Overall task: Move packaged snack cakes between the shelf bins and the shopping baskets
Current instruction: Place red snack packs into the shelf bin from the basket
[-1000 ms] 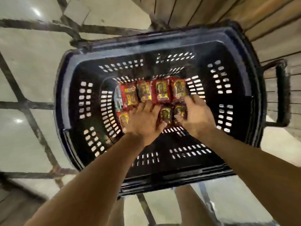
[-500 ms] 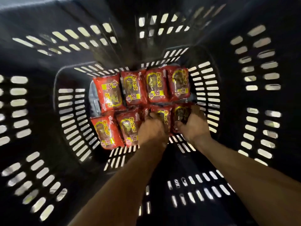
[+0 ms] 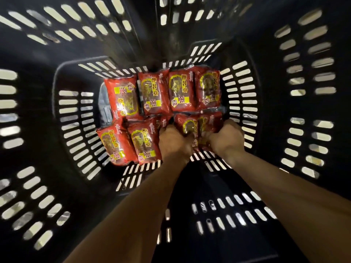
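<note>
- Basket (image 3: pixel 47 114): dark plastic with slotted walls, seen from above and deep inside; its floor holds all the snack packs.
- Loose packs (image 3: pixel 121 99): red wrappers with yellow labels, four in the far row and two at near left, lying flat and touching.
- Left hand (image 3: pixel 175 142): fingers curled around the near edge of a pack (image 3: pixel 187 125).
- Right hand (image 3: pixel 227 138): clenched on the neighbouring pack (image 3: pixel 209 120) at the right wall.

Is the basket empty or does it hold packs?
Not empty: red snack packs lie in two rows on the basket floor.
</note>
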